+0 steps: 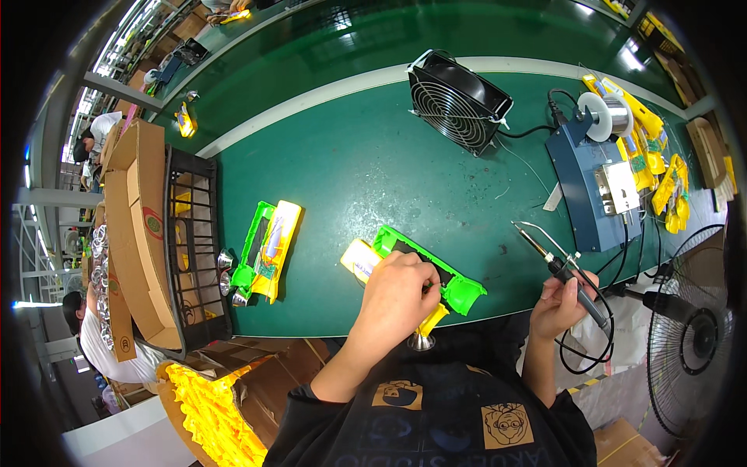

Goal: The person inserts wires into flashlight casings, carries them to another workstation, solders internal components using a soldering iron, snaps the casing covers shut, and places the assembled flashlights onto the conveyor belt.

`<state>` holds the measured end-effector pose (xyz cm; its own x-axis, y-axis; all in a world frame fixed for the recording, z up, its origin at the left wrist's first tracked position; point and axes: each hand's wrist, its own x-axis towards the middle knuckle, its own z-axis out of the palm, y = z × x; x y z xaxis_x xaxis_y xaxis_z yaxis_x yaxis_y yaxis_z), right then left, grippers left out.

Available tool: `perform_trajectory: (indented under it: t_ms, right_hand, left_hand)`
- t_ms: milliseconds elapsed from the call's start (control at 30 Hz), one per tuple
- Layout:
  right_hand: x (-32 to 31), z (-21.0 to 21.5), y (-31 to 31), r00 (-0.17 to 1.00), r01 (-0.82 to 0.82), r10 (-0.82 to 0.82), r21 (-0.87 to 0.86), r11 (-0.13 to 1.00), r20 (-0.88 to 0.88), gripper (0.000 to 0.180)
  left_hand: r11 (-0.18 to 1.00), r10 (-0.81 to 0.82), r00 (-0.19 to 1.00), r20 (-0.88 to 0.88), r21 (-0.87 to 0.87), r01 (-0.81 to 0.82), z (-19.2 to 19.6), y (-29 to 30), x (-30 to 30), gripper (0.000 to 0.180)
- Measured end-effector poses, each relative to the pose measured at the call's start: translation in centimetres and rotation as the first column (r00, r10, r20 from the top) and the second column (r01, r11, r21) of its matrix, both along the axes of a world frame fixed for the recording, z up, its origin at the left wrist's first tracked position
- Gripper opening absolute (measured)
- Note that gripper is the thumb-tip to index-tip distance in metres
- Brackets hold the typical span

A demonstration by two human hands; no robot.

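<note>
Left hand grip closed on green-and-yellow plastic torch casing lying on green counter. Right hand grip wrapped around black-handled soldering iron, tip raised.

Black T-shirt, square tan cartoon patches on front; forearms bare.

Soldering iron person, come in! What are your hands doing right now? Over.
Right hand grips soldering iron, tip raised off the bench. Left hand presses on green-and-yellow toy casing. Nothing between tip and casing.
</note>
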<state>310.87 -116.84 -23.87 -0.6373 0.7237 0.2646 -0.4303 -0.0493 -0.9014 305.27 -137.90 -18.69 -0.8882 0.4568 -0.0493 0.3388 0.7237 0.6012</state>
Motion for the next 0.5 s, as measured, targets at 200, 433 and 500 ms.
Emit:
perform_trajectory:
  t_ms: [200, 433, 500]
  right_hand:
    - [0.3, -0.1, 0.0, 1.000, 0.004, -0.004, -0.015, 1.000, 0.007, 0.016]
    - [5.0, 1.4, -1.6, 0.964, -0.262, 0.254, 0.110, 0.959, 0.083, 0.024]
    - [5.6, 0.8, -1.2, 0.911, -0.412, 0.373, 0.370, 0.833, 0.175, 0.025]
  left_hand:
    - [1.000, 0.003, 1.000, 0.002, 0.000, -0.003, -0.2, 0.1, 0.0, 0.006]
    - [1.000, 0.006, 1.000, 0.004, 0.021, -0.006, -0.2, 0.0, -0.1, 0.006]
    - [1.000, 0.008, 1.000, 0.005, 0.029, -0.008, -0.2, -0.1, -0.1, 0.006]
